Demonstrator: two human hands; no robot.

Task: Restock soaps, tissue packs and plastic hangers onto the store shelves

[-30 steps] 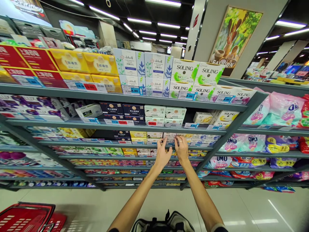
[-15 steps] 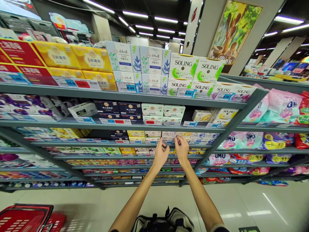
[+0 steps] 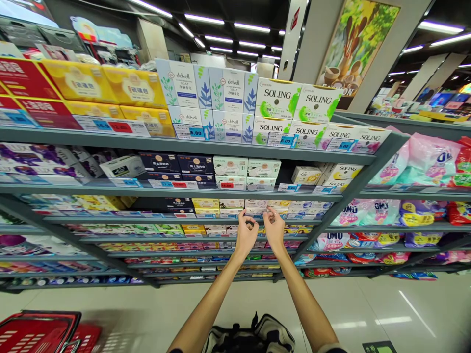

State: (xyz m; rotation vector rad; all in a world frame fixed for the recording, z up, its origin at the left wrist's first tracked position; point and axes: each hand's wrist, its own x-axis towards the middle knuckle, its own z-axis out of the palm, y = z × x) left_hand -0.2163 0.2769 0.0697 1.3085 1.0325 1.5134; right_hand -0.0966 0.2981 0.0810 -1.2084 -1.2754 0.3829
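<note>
My left hand (image 3: pixel 246 235) and my right hand (image 3: pixel 274 229) are raised side by side in front of a grey metal store shelf (image 3: pixel 184 220). Their fingers curl loosely, and I see nothing in either hand. Both are nearest to small pale boxes (image 3: pixel 255 205) standing on that shelf, and the fingertips overlap the shelf lip in this view. Whether they touch it, I cannot tell. Above stand white delvell soap boxes (image 3: pixel 180 83) and SOLING soap boxes (image 3: pixel 277 98).
Bags of OMO detergent (image 3: pixel 364 212) fill the shelves at right. A red shopping basket (image 3: pixel 37 333) sits at lower left on the tiled floor (image 3: pixel 349 304). A dark patterned bag (image 3: pixel 250 338) shows at the bottom edge.
My fingers have drawn back from the boxes and curled, and both hands sit slightly lower against the shelf. The whole view has shifted a little left and up.
</note>
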